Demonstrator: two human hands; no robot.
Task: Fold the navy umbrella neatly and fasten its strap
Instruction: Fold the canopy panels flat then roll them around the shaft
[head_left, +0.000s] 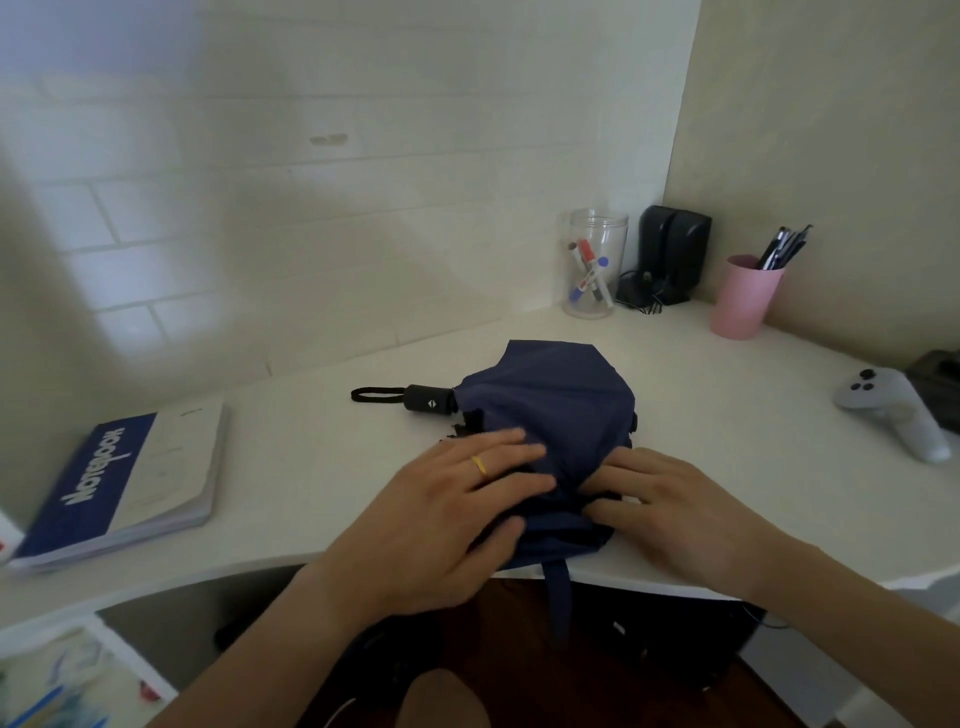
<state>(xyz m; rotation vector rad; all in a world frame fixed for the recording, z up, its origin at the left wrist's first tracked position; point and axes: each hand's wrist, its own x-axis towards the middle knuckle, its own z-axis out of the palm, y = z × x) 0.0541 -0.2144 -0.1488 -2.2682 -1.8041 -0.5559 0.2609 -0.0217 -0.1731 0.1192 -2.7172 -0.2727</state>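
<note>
The navy umbrella (556, 400) lies collapsed on the white desk (322, 457), its canopy loose and spread. Its black handle (430, 400) with a wrist loop points left. A navy strap (558, 597) hangs down over the desk's front edge. My left hand (447, 514), wearing a gold ring, lies flat on the near left folds of fabric, thumb tucked against the cloth. My right hand (670, 509) presses on the near right side, its fingertips pinching a fold of fabric next to the left hand's fingers.
A blue and white notebook (124, 478) lies at the left. At the back stand a clear jar of markers (592, 265), a black device (672, 254) and a pink pen cup (745, 296). A grey controller (893, 410) rests at the right.
</note>
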